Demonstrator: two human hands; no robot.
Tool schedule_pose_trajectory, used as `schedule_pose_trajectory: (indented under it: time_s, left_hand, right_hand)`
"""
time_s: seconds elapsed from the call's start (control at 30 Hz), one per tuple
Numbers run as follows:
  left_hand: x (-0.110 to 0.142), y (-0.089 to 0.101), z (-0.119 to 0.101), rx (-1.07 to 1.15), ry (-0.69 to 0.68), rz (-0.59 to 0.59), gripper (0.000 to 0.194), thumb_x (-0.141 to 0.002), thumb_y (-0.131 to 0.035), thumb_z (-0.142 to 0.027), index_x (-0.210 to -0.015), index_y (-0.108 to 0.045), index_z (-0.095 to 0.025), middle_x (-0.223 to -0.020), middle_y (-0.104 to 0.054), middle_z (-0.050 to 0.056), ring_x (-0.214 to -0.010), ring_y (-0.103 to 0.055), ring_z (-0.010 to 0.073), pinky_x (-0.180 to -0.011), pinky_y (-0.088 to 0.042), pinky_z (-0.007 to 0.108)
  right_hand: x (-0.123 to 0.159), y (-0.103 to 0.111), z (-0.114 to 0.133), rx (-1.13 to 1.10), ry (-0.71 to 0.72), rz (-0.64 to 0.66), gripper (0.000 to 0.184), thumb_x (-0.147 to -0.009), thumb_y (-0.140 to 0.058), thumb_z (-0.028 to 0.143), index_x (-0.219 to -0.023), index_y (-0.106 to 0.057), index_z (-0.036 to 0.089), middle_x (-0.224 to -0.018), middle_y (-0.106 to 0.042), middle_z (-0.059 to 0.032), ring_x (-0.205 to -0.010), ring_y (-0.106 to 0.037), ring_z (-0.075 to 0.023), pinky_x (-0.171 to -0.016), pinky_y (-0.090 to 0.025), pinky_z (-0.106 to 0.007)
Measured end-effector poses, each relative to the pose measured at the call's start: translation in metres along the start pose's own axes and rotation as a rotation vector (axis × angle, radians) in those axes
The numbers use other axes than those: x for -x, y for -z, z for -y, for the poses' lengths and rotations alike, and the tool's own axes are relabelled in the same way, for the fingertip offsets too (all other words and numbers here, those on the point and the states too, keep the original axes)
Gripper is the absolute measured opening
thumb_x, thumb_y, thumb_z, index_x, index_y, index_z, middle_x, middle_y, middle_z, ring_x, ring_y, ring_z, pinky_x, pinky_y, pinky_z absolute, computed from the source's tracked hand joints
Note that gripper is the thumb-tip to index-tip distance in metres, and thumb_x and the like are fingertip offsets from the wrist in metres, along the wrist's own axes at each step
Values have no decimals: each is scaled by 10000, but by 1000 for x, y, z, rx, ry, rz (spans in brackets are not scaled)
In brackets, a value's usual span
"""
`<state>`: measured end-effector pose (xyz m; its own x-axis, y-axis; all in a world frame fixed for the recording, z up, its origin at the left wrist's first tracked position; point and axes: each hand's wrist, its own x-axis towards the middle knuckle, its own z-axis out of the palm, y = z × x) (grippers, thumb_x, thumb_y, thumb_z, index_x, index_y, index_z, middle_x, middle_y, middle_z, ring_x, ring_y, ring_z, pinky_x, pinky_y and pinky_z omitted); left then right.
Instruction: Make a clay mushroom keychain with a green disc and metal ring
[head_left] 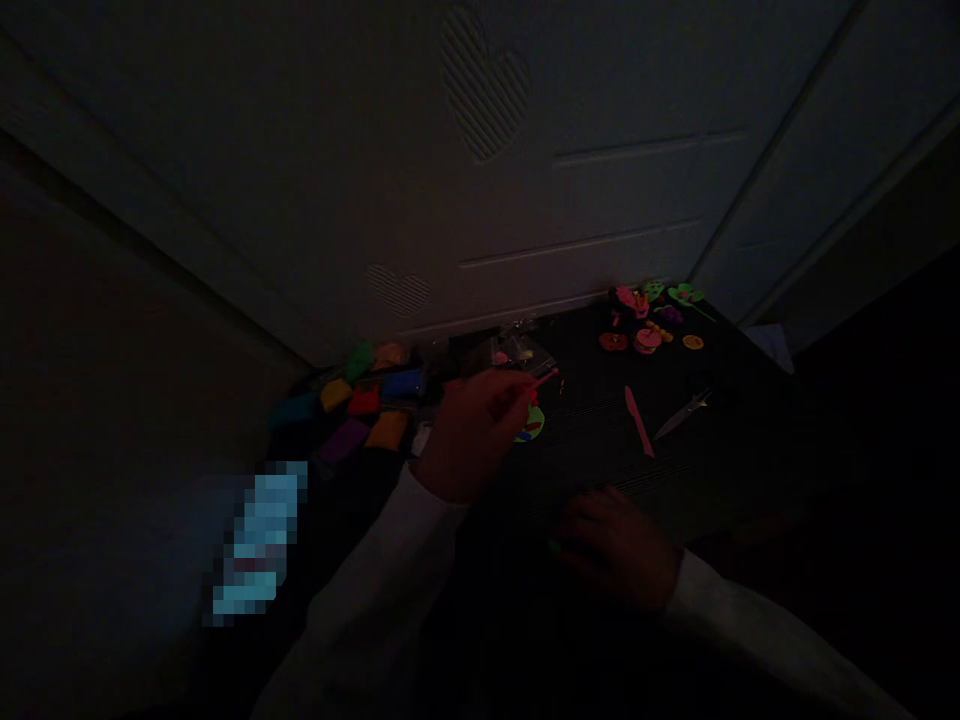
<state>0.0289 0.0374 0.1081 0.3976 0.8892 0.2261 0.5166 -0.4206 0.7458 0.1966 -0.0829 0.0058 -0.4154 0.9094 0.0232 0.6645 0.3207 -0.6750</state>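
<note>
In dim light, my left hand point(480, 430) pinches a thin pink stick point(546, 380), probably a modelling tool. Just below it lies a round green clay disc point(534, 424) with red and blue pieces on it, partly hidden by that hand. My right hand point(619, 545) is low over the dark table, fingers curled in. A small green spot shows at its thumb side, too dark to identify. Ahead of the right hand lie a pink plastic knife point(639, 422) and scissors point(682, 412).
Packs of coloured clay point(365, 400) are heaped at the left, near a lit, blurred screen point(259, 545). Clear plastic packaging point(525, 350) lies at the back. Small clay figures point(648, 341) stand back right, by a white panelled surface point(585, 210) behind the table.
</note>
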Motion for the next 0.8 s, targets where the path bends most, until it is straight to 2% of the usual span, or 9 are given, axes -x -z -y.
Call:
schedule_pose_trajectory:
  time_s: [0.13,0.23,0.4,0.5,0.57,0.63,0.7,0.73,0.8]
  left_hand:
    - [11,-31,11,-60,45,180,177,-835,-507,-243,-960,-610,-172,-956,-632,44,-838,-593,140,-773,-484,299]
    - [9,-63,14,-88,83,280,238,-857,-493,-305,-999,-566,-129,-929,-605,55,-805,-587,143,-739,-500,340]
    - [-8,-122,18,-133,144,242,287,-852,-499,-315,-1070,-529,-131,-1053,-560,81,-913,-563,179,-786,-488,383]
    - [-18,-140,19,-99,149,207,312,-848,-505,-311,-1108,-512,-138,-1112,-536,90,-972,-545,199,-823,-473,410]
    - [-23,-136,16,-46,152,185,305,-846,-508,-309,-1099,-518,-138,-1112,-537,89,-978,-543,201,-831,-468,414]
    - [-27,-119,6,32,156,149,272,-846,-508,-310,-1048,-544,-131,-1079,-556,84,-965,-548,193,-838,-463,412]
    - [-29,-89,-10,140,152,92,244,-847,-502,-326,-966,-575,-126,-1010,-590,74,-941,-560,180,-851,-454,402]
    - [-28,-72,-19,206,143,67,249,-852,-483,-348,-950,-588,-144,-976,-614,61,-923,-572,166,-857,-455,358]
    - [-26,-36,-38,331,127,40,289,-845,-466,-406,-992,-587,-188,-933,-642,38,-856,-600,150,-768,-487,279]
  right_hand:
    - [7,12,-6,-179,-47,-109,169,-801,-558,284,-938,-630,215,-941,-643,-39,-879,-581,-154,-805,-440,-320]
    - [17,31,-15,-283,-121,-233,186,-816,-545,304,-944,-614,187,-872,-661,-40,-813,-620,-130,-730,-496,-257]
    - [26,70,-24,-336,-182,-464,207,-815,-541,319,-952,-584,170,-851,-671,-53,-765,-649,-147,-667,-531,-260]
    - [21,93,-19,-296,-130,-556,189,-782,-577,300,-932,-590,186,-863,-663,-45,-787,-637,-154,-691,-524,-271]
    - [14,108,-10,-245,-72,-602,168,-768,-588,274,-916,-593,196,-860,-654,-38,-795,-623,-154,-703,-512,-272]
    - [5,122,3,-184,-2,-640,156,-760,-592,231,-914,-588,207,-855,-644,-27,-797,-609,-145,-713,-497,-265]
    - [-5,134,18,-126,83,-666,174,-754,-595,186,-924,-577,221,-867,-638,-14,-813,-599,-132,-734,-482,-252]
    - [-11,139,26,-102,129,-677,188,-753,-595,170,-930,-571,228,-878,-635,-8,-825,-596,-125,-746,-476,-243]
    - [-25,147,42,-64,226,-696,211,-759,-591,154,-947,-556,244,-900,-632,4,-854,-591,-111,-765,-469,-221]
